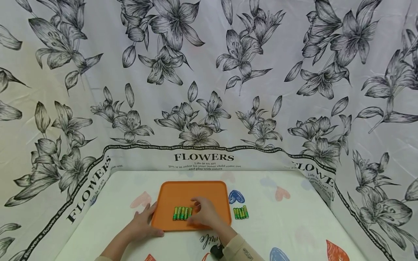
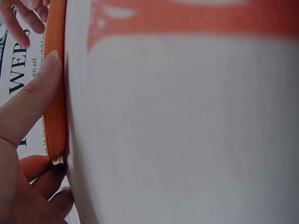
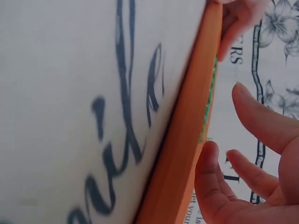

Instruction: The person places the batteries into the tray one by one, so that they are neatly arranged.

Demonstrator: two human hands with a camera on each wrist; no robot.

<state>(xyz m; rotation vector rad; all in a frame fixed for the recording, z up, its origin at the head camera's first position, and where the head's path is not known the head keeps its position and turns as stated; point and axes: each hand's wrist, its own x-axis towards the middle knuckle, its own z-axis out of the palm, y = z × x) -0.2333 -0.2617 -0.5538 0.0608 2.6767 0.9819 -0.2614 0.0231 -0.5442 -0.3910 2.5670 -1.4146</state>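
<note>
Green-and-yellow batteries (image 1: 181, 213) stand in a row on an orange tray (image 1: 192, 190). My left hand (image 1: 141, 224) holds the tray's near left corner, fingers along its left side and thumb against the front edge. In the left wrist view, the thumb (image 2: 39, 91) lies on the orange rim (image 2: 56, 121). Over the tray, my right hand (image 1: 206, 214) is beside the right end of the row, thumb and fingers apart. The right wrist view shows nothing between them; the tray wall (image 3: 187, 126) hides most of the batteries there.
Several more green batteries (image 1: 241, 212) lie in a row on the cloth right of the tray. A black object (image 1: 217, 251) is by the right sleeve. The white tablecloth (image 1: 277, 224) has printed hearts, and a flower-printed curtain (image 1: 209, 119) surrounds the table.
</note>
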